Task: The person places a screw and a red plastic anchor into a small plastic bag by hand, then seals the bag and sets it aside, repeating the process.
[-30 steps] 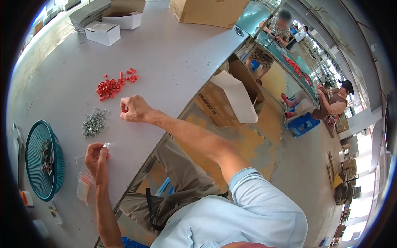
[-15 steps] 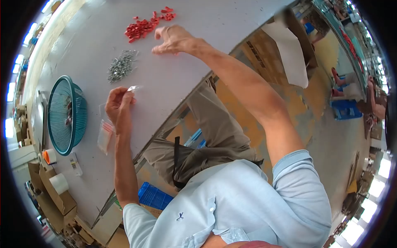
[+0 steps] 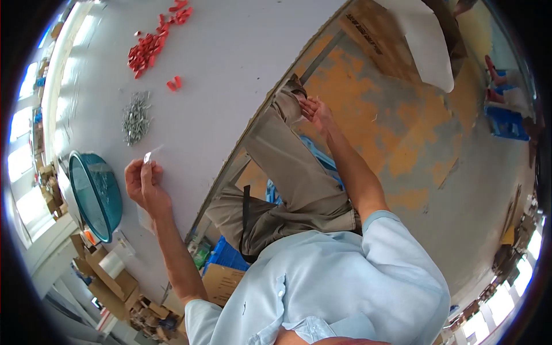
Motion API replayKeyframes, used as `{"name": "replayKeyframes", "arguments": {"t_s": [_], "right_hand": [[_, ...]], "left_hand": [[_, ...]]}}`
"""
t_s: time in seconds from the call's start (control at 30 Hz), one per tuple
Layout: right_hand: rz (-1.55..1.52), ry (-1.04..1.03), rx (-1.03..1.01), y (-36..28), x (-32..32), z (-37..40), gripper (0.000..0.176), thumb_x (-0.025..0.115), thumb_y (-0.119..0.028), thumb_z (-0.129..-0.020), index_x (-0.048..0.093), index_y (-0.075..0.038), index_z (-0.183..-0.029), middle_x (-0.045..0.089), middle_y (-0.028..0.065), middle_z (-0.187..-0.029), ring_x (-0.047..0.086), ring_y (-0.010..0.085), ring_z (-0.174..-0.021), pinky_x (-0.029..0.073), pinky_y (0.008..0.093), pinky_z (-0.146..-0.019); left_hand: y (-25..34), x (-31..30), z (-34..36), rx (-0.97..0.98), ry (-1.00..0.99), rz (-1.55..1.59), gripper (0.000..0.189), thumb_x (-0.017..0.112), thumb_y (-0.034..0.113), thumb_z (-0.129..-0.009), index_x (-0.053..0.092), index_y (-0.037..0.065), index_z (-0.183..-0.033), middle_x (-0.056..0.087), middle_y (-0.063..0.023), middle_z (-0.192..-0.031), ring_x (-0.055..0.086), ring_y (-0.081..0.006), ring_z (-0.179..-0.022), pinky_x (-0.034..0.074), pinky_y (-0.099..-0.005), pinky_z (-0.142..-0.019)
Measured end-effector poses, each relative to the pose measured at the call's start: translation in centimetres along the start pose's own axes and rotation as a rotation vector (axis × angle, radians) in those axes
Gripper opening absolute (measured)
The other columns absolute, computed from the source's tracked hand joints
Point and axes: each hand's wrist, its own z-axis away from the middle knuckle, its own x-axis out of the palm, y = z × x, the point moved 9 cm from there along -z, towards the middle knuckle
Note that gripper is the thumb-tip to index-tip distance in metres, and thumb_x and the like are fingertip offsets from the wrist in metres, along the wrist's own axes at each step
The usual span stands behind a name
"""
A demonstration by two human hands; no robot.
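My left hand [image 3: 146,185] is closed on a small clear plastic bag [image 3: 150,156], pinched between thumb and fingertips over the table. Beyond it lies a pile of small grey metal pieces [image 3: 135,119], which look like screws or nails. Farther off is a heap of small red pieces [image 3: 148,50], with a couple of red pieces [image 3: 173,84] set apart on the near side. My right hand [image 3: 316,113] is off the table beside my knee, its fingers loosely bent and nothing visible in them.
A teal plastic basket [image 3: 106,195] stands left of my left hand. Open cardboard boxes [image 3: 109,279] are at lower left, and a large carton [image 3: 379,43] sits beyond the table edge. A blue crate [image 3: 224,253] is under the table near my legs.
My right hand has moved from beside the red heap to beside my knee. A couple of red pieces now lie apart from the heap. My left hand still pinches the bag; the view has shifted.
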Motion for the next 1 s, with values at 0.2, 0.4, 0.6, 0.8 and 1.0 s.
{"name": "replayKeyframes", "arguments": {"t_s": [0.2, 0.4, 0.6, 0.8, 1.0], "right_hand": [[-0.035, -0.052, 0.060, 1.3, -1.3, 1.2, 0.036, 0.038, -0.038, -0.113, 0.056, -0.011, -0.128, 0.069, 0.0128, -0.131, 0.068, 0.0211, -0.114, 0.052, 0.0393, -0.097], [0.006, -0.034, -0.029, 0.7, 0.2, 1.0, 0.034, 0.041, -0.038, -0.112, 0.060, -0.011, -0.118, 0.071, 0.0082, -0.124, 0.066, 0.0191, -0.113, 0.050, 0.0374, -0.099], [0.634, -0.061, 0.218, 4.6, -3.5, 4.2, 0.031, 0.055, -0.039, -0.107, 0.069, -0.012, -0.109, 0.071, 0.0011, -0.097, 0.068, 0.0144, -0.088, 0.055, 0.0328, -0.078], [0.907, -0.239, -0.508, -15.1, 11.4, 19.1, 0.021, 0.067, -0.022, -0.101, 0.071, -0.004, -0.111, 0.071, 0.0022, -0.089, 0.066, 0.0090, -0.078, 0.053, 0.0269, -0.070], [1.475, -0.599, -0.906, -15.8, 36.2, 28.7, 0.027, 0.073, -0.019, -0.096, 0.071, 0.001, -0.114, 0.072, 0.0062, -0.090, 0.067, 0.0113, -0.074, 0.056, 0.0293, -0.069]], "left_hand": [[0.1, 0.0, -0.3, 0.033, 0.004, -0.056, 0.012, 0.065, 0.001, -0.099, 0.066, 0.003, -0.111, 0.072, -0.0099, -0.093, 0.067, -0.0138, -0.076, 0.056, -0.0253, -0.070], [0.2, 0.2, -0.1, 0.013, 0.018, -0.004, 0.012, 0.065, 0.000, -0.098, 0.066, 0.003, -0.110, 0.073, -0.0098, -0.094, 0.067, -0.0145, -0.076, 0.056, -0.0256, -0.068], [0.8, 0.7, 0.1, 0.023, 0.032, -0.069, 0.011, 0.067, -0.001, -0.095, 0.067, 0.002, -0.105, 0.069, -0.0055, -0.089, 0.064, -0.0112, -0.075, 0.052, -0.0233, -0.068], [1.5, 2.0, -0.6, 0.030, -0.037, 0.074, 0.011, 0.068, -0.005, -0.092, 0.067, 0.002, -0.101, 0.068, -0.0051, -0.085, 0.065, -0.0111, -0.074, 0.054, -0.0240, -0.068], [0.6, 1.4, -0.9, 0.008, -0.031, 0.173, 0.009, 0.069, -0.004, -0.092, 0.068, 0.001, -0.099, 0.069, -0.0027, -0.083, 0.065, -0.0073, -0.072, 0.054, -0.0228, -0.065]]}}
